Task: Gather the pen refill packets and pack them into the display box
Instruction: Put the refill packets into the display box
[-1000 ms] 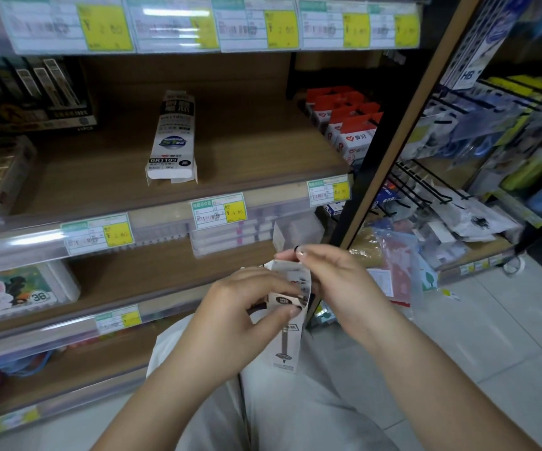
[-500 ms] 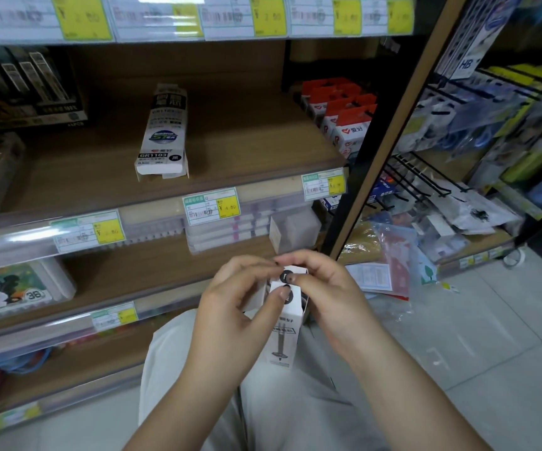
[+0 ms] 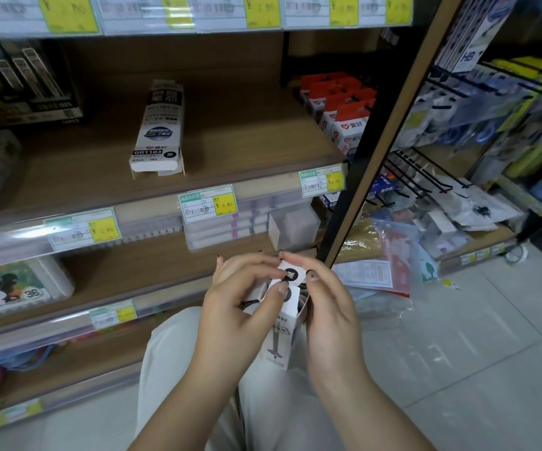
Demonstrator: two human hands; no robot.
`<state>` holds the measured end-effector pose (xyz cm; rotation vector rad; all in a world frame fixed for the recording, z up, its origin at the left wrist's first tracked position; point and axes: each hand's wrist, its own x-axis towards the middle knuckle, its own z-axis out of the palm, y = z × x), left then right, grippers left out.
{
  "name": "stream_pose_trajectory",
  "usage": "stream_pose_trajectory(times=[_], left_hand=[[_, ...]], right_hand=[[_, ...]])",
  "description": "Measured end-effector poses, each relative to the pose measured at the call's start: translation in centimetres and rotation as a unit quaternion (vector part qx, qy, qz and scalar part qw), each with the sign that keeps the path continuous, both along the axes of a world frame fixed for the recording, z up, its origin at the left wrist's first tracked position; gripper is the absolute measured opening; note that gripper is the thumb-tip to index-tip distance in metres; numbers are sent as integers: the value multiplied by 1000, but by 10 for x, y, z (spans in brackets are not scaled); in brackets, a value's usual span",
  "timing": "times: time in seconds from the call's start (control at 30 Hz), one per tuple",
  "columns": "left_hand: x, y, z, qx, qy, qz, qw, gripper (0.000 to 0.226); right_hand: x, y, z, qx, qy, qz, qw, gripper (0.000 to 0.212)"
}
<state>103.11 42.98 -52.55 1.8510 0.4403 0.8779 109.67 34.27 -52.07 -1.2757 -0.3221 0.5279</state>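
I hold a small white refill box upright over my lap, with a pen drawing on its front. My left hand grips its left side, thumb pressed on the top flap, which bears a black round mark. My right hand grips the right side, fingertips on that same flap. Dark refill tips show inside the box's open top. A white display box of refills marked GR1103 lies on the middle wooden shelf, far from both hands.
Red and white boxes stand at the shelf's right end. Clear flat cases and a small clear box sit on the shelf below. A wooden upright divides off wire hooks and loose plastic bags at right. Tiled floor lies beyond.
The small box has come lower and closer to my lap. Its top flap, raised and open a second ago, is now folded down under my fingertips.
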Motion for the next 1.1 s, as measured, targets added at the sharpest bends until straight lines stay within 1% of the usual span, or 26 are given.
stream_pose_trajectory(times=[0.1, 0.17, 0.23, 0.27, 0.3, 0.37, 0.4, 0.43, 0.47, 0.5, 0.53, 0.57, 0.6, 0.7, 0.8, 0.83, 1.0, 1.1], left_hand=[[6, 9, 1, -2, -1, -21, 1000, 10], [9, 15, 4, -24, 4, -38, 999, 11], [11, 20, 6, -54, 29, -46, 997, 19], [12, 22, 7, -68, 54, -37, 995, 30], [12, 24, 6, -86, 90, -19, 992, 47], [14, 23, 8, -157, 156, 35, 975, 91], [15, 21, 8, -201, 153, 51, 966, 104], [15, 17, 8, -238, 128, 61, 961, 103], [16, 12, 8, -260, 92, 70, 959, 84], [18, 6, 7, -262, 69, 78, 960, 56], [19, 1, 7, -256, 54, 88, 961, 36], [20, -2, 7, -251, 39, 92, 963, 25], [21, -3, 8, -242, 24, 87, 966, 21], [30, 4, 12, -181, 13, 53, 982, 17], [37, 16, 13, -114, 23, 33, 993, 22], [38, 19, 12, -104, 26, 23, 994, 25], [41, 28, 12, -145, 18, -37, 989, 30], [39, 28, 15, -185, 6, -81, 979, 33]], right_hand=[[-3, 1, 0, -15, -16, -23, 999, 35], [-3, 3, 1, -28, -44, -32, 998, 30], [-1, 4, 2, -39, -47, -34, 998, 28], [1, 4, 2, -42, -44, -36, 997, 29], [2, 4, 2, -44, -40, -38, 998, 29], [4, 5, 1, -43, -35, -40, 998, 29], [4, 6, 1, -42, -32, -42, 998, 28], [3, 7, 1, -40, -28, -44, 998, 28], [1, 8, 0, -41, -27, -47, 998, 28], [0, 11, -1, -41, -28, -51, 997, 27], [-2, 13, -2, -41, -30, -57, 997, 25], [-3, 16, -1, -39, -29, -64, 997, 23], [-4, 19, -1, -33, -25, -69, 997, 24], [1, 25, 1, -11, -10, -81, 997, 25], [9, 31, 1, -5, -21, -78, 997, 25], [11, 32, 0, -8, -26, -73, 997, 24], [26, 31, 2, -16, -18, -51, 998, 36], [38, 30, 7, -26, -43, 14, 999, 54]])
